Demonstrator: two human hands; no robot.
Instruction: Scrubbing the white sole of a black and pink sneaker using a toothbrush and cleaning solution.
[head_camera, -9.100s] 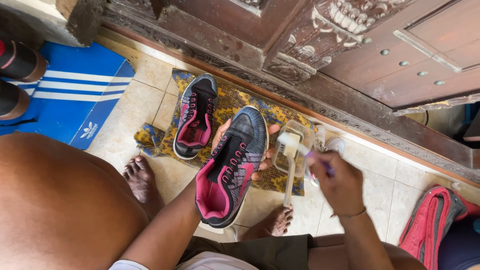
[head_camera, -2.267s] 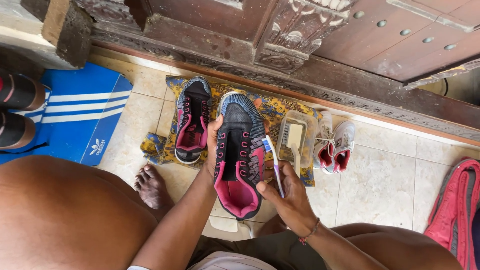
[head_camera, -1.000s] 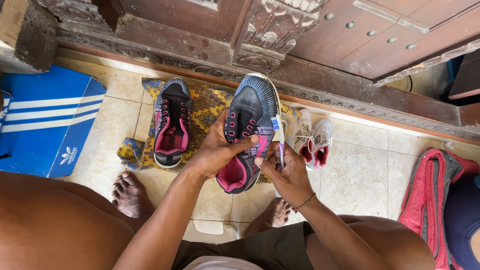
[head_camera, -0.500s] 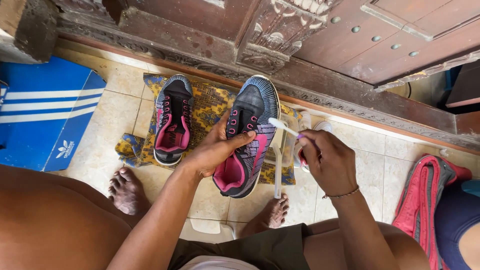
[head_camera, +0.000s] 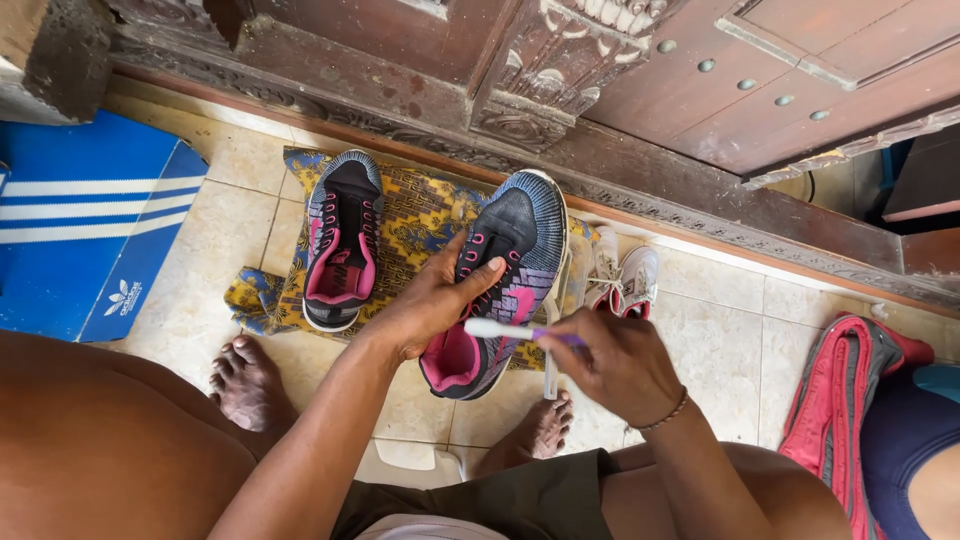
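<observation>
My left hand (head_camera: 432, 305) grips a black and grey sneaker with pink lining (head_camera: 510, 270) by its side, toe pointing away from me, above the tiled floor. My right hand (head_camera: 620, 365) holds a white toothbrush with a purple handle (head_camera: 505, 329) laid across the shoe's pink opening. The matching sneaker (head_camera: 340, 240) lies on a yellow and blue patterned cloth (head_camera: 415, 215) to the left. My bare feet (head_camera: 250, 385) rest on the tiles below the shoes.
A blue box with white stripes (head_camera: 85, 235) lies at the left. A small white and red shoe (head_camera: 625, 280) sits by the carved wooden door sill (head_camera: 520, 120). A red bag (head_camera: 850, 400) lies at the right. Another person's bare shoulder fills the lower left.
My right hand has dropped and turned the toothbrush sideways, so it now lies across the shoe's opening instead of standing beside its edge. The held shoe stays in my left hand.
</observation>
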